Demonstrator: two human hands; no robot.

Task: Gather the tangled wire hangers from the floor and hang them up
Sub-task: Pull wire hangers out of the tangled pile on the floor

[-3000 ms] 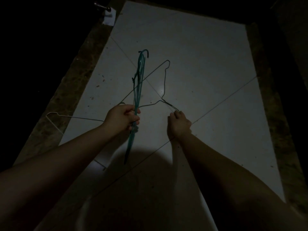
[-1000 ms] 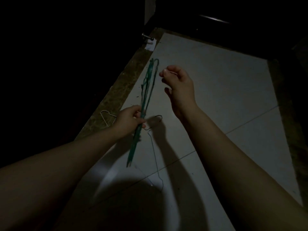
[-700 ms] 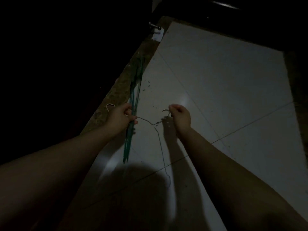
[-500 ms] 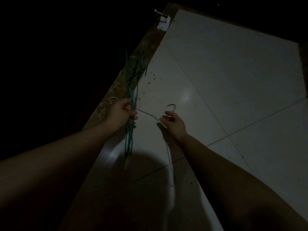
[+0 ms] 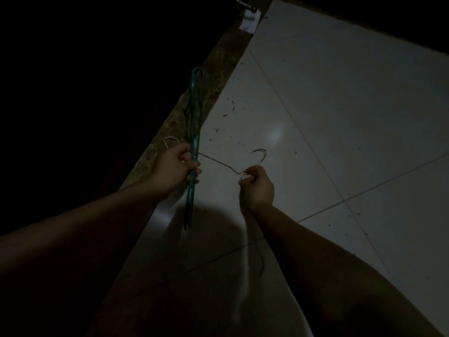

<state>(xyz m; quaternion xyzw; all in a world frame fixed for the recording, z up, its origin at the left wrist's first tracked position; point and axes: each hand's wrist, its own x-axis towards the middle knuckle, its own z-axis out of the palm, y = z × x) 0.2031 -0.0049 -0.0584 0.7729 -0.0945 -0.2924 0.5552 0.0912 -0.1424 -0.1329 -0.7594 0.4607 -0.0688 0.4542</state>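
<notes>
Hangers in both hands, over tiled floor [image 5: 340, 105]
L hand [image 5: 175, 166] fingers curled round upright green hanger bundle [image 5: 194, 113]; R hand [image 5: 257, 188] pinches grey wire hanger [image 5: 218, 162] at neck, hook just above

The bundle of teal wire hangers [image 5: 194, 113] stands nearly upright in the left hand [image 5: 175, 166]. Its top lies over the speckled brown stone border strip [image 5: 218, 76] and its lower end over the pale tiled floor [image 5: 340, 105], which lies right of the strip. A thin dark wire hanger [image 5: 218, 164] runs from the left hand across to the right hand [image 5: 257, 186] — its hook sits just beyond the right hand, and its lower part trails beside the right forearm. A white wire loop [image 5: 171, 141] pokes out just behind the left hand. At the strip's far end sits a small metal knob [image 5: 245, 6] — a white paper scrap [image 5: 250, 23] lies just before it.
</notes>
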